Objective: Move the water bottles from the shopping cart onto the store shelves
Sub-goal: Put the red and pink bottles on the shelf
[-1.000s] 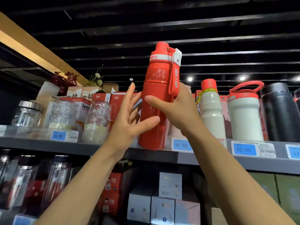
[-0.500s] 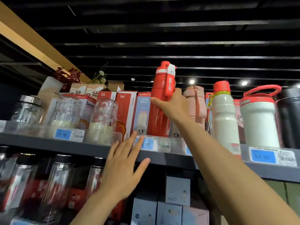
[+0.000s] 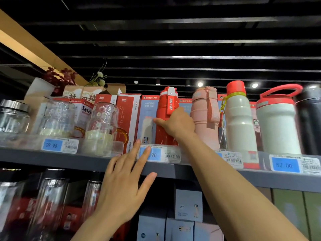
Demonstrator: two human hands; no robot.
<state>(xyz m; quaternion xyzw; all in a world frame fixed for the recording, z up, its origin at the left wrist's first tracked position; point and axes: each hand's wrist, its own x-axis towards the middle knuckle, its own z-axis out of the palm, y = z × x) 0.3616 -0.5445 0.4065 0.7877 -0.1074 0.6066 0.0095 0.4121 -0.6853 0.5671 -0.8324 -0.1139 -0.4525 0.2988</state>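
A red water bottle (image 3: pixel 165 108) with a white-trimmed strap stands upright on the top grey shelf (image 3: pixel 86 162), left of a pink bottle (image 3: pixel 205 119). My right hand (image 3: pixel 177 123) grips the red bottle around its middle. My left hand (image 3: pixel 124 185) is spread flat with straight fingers over the shelf's front edge, its fingertips at the blue price tag (image 3: pixel 152 154) below the bottle. No shopping cart is in view.
Right of the pink bottle stand a white bottle with a red cap (image 3: pixel 239 119), a white jug with a red handle (image 3: pixel 278 122) and a black flask (image 3: pixel 311 119). Glass jars (image 3: pixel 102 126) and red boxes (image 3: pixel 128 117) fill the left. Bottles and boxes crowd the lower shelf.
The red bottle went from held up in front of the shelf to standing deep on it. My left hand let go of it and dropped to the shelf edge.
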